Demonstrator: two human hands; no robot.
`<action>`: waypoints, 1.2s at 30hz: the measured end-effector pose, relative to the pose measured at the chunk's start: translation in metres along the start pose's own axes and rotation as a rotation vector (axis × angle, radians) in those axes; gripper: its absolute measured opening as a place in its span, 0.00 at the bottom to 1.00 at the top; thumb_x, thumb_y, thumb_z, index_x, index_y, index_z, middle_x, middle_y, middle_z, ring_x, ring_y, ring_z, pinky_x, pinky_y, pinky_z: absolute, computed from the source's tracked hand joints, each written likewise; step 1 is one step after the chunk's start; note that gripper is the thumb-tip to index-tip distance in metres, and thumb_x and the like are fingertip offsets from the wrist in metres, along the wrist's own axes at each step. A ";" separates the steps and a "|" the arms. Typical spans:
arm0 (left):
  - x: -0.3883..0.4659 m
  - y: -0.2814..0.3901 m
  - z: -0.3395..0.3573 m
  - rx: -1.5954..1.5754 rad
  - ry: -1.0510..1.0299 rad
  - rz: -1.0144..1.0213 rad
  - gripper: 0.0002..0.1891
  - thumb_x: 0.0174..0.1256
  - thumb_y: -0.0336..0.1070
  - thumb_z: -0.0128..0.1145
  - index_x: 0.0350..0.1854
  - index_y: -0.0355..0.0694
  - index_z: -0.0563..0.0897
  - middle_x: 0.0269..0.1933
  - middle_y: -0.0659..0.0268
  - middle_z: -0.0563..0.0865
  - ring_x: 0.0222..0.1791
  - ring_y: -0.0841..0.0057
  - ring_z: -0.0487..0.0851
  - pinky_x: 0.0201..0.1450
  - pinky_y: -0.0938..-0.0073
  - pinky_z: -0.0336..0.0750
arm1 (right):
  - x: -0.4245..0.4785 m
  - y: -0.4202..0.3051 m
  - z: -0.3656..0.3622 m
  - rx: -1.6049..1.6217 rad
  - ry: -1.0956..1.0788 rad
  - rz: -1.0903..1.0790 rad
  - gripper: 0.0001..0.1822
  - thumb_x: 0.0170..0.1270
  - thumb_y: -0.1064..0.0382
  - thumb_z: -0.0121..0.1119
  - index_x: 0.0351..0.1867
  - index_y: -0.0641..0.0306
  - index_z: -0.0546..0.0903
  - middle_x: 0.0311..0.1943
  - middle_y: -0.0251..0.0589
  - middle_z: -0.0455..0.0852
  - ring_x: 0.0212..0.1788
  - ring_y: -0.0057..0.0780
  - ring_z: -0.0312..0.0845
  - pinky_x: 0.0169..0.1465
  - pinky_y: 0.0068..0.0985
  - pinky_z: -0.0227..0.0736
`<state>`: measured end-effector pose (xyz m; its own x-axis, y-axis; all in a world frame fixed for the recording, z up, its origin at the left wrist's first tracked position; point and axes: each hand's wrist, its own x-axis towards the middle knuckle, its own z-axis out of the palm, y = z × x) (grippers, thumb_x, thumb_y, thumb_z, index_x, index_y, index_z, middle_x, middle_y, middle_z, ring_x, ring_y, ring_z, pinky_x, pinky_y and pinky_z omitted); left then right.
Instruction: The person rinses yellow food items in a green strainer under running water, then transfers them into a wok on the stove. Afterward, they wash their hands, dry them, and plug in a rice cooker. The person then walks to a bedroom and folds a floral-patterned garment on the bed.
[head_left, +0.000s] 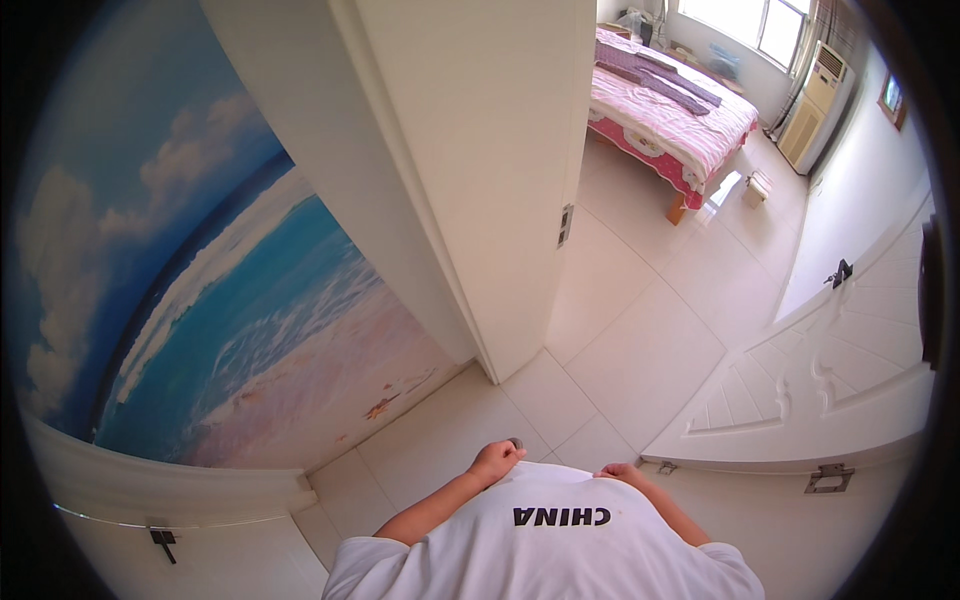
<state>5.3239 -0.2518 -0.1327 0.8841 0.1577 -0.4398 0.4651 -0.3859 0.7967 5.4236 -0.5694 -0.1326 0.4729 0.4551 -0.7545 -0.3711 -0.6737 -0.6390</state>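
My left hand (496, 461) is in front of my body at the lower middle, its fingers curled around a small dark round object (514, 444) that I cannot identify. My right hand (619, 473) is at the hem of the white T-shirt (555, 547) I wear, fingers bent against the cloth; whether they grip it is unclear. The shirt's chest bears dark printed letters. Before me is a doorway with an open white panelled door (795, 375) on the right, and beyond it a bed (675, 112) with a purple garment (652, 75) laid on it.
A white door frame (480, 187) and a beach mural (247, 322) are at the left. Another white door with a black handle (163, 538) is at lower left. Inside the bedroom are a low stool (757, 187) on the tiled floor and a standing air conditioner (815, 109) near the window.
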 end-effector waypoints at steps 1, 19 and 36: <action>0.001 0.000 -0.001 0.009 0.003 0.022 0.18 0.64 0.49 0.61 0.26 0.37 0.80 0.20 0.67 0.78 0.21 0.80 0.72 0.27 0.71 0.69 | 0.008 0.004 0.004 -0.048 0.044 -0.029 0.18 0.64 0.49 0.61 0.35 0.65 0.85 0.26 0.35 0.85 0.31 0.22 0.76 0.38 0.25 0.73; -0.009 0.002 -0.022 0.164 0.021 -0.067 0.14 0.62 0.47 0.59 0.36 0.39 0.81 0.32 0.56 0.85 0.34 0.61 0.84 0.40 0.63 0.77 | 0.031 0.024 -0.018 -0.509 0.272 0.076 0.16 0.58 0.49 0.63 0.39 0.59 0.86 0.40 0.49 0.87 0.47 0.45 0.81 0.52 0.38 0.75; 0.027 -0.022 -0.034 0.272 -0.170 -0.052 0.13 0.62 0.45 0.58 0.39 0.40 0.81 0.35 0.57 0.86 0.37 0.63 0.84 0.42 0.64 0.77 | 0.058 0.065 0.012 -0.349 0.275 0.147 0.17 0.57 0.49 0.63 0.40 0.57 0.86 0.42 0.49 0.86 0.48 0.45 0.81 0.53 0.37 0.75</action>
<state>5.3391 -0.2086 -0.1478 0.8291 0.0382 -0.5578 0.4600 -0.6137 0.6417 5.4169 -0.5802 -0.2196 0.6469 0.2010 -0.7356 -0.1810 -0.8966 -0.4042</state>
